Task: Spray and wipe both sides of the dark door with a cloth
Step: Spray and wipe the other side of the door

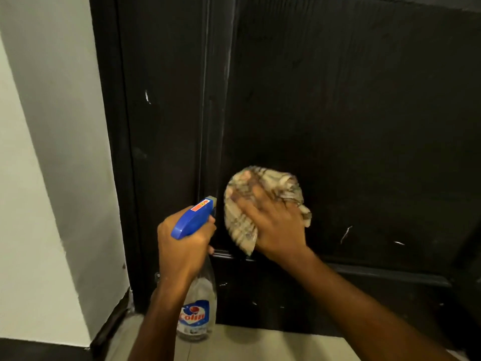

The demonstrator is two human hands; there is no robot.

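Head view, low on the dark grained wooden door [338,113]: we press a bunched beige checked cloth [240,225] against the door panel with our right hand [276,227]. Its fingers [256,195] are fanned out and fairly straight over the fabric. The cloth bulges past the fingertips and a loose fold hangs beneath the thumb; its pattern is blurred. Just left of that hand, our left hand [179,246] is wrapped round the neck of a clear plastic spray bottle [200,303], fingers curled tight under its blue trigger head [192,220]. The grey nozzle points at the door, close beside the cloth's left edge. The bottle hangs below the fist, its red and blue label reading "Colin" and its base seen against the pale tiled floor [247,345]; whether it touches the floor we cannot tell. A raised vertical moulding [208,113] rises above the nozzle, and the dark door frame [161,126] stands beyond the left hand. A horizontal moulding [385,273] crosses under the right wrist. Thin white scratches [346,234] mark the panel to the right of the wiping hand. Farther left of the bottle hand stands a white painted wall [39,178], edged at the bottom by a dark skirting [109,327].
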